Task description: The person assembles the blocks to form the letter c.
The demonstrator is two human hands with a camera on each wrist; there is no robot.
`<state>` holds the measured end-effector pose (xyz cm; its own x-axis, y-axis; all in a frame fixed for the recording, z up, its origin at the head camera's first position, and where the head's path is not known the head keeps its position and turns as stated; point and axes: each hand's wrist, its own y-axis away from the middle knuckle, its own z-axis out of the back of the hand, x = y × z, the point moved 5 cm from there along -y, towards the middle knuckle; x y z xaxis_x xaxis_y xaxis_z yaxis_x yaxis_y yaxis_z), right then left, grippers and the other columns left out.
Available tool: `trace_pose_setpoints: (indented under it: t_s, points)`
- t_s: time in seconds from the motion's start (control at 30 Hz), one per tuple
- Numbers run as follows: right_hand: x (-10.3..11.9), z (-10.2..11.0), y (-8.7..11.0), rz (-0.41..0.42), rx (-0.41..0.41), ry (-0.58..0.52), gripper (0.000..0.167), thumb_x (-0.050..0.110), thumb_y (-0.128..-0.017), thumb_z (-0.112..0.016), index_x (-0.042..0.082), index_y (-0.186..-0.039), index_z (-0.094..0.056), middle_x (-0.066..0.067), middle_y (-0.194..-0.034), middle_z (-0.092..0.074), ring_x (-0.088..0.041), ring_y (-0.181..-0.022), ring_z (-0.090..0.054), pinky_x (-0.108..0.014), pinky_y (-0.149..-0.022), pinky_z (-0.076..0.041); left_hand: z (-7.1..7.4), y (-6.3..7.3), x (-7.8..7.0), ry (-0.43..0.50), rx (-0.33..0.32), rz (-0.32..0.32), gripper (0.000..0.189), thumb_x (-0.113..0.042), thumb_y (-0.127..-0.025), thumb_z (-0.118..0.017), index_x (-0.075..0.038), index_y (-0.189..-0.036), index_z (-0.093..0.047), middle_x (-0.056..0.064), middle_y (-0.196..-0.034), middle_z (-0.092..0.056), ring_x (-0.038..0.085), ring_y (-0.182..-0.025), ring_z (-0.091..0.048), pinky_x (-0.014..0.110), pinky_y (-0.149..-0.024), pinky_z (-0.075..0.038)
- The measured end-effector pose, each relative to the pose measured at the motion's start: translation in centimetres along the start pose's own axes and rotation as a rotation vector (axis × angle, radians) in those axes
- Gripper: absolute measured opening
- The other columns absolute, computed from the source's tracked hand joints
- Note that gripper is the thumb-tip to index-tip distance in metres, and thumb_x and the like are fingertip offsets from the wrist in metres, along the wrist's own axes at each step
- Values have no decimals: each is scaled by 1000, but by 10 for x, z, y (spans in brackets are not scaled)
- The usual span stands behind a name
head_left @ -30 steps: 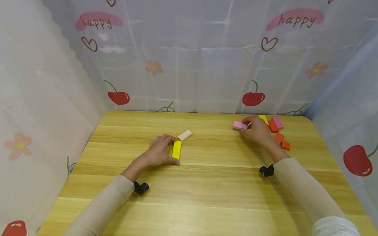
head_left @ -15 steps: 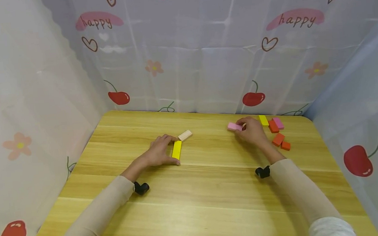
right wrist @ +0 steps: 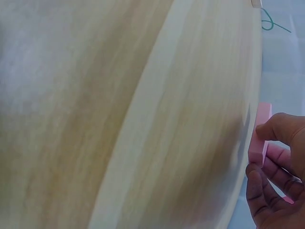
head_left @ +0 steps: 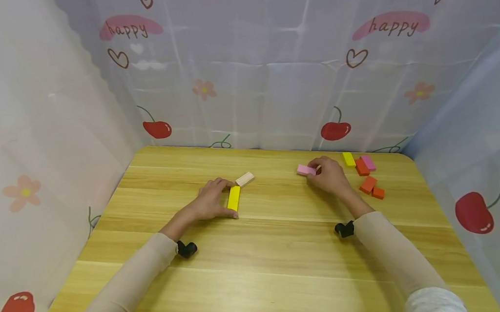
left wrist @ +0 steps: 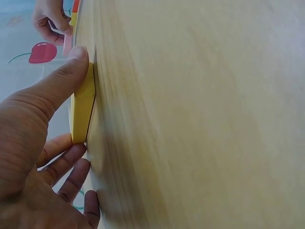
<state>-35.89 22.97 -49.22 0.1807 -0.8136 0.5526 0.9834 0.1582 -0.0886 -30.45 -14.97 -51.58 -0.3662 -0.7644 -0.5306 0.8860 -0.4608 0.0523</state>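
My left hand (head_left: 209,201) spans a yellow block (head_left: 234,198) lying on the table, pinching it end to end. In the left wrist view, the thumb lies at one end of the yellow block (left wrist: 85,105) and a fingertip at the other. A plain wood block (head_left: 245,179) lies at an angle just beyond it, near the index fingertip. To the right, my right hand (head_left: 328,175) pinches a pink block (head_left: 306,170) by its right end. The right wrist view shows the thumb on the face of the pink block (right wrist: 260,138), fingers behind and below.
At the table's far right lie a yellow block (head_left: 349,160), a second pink block (head_left: 367,163), a red-orange block (head_left: 362,167) and two orange blocks (head_left: 368,184) close together. White printed curtains (head_left: 246,107) stand around the wooden table (head_left: 260,282).
My right hand has slid left with the pink block, away from the blocks at the far right, uncovering the yellow and orange ones. The left hand and its yellow block have stayed in place.
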Motion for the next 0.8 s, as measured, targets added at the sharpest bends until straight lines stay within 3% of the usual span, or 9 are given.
trace_pose_setpoints:
  t_s: [0.8]
  points:
    - [21,-18,-5,18,30,-19,35,18,-93,-80,1,-124,-75,-20,-119,-70,-33,-100,-65,-42,-88,-52,-1,1,0,16,-27,-9,98,-58,-75,-96,-18,-153,-53,3,-148,-58,31,-140,-51,57,-107,-36]
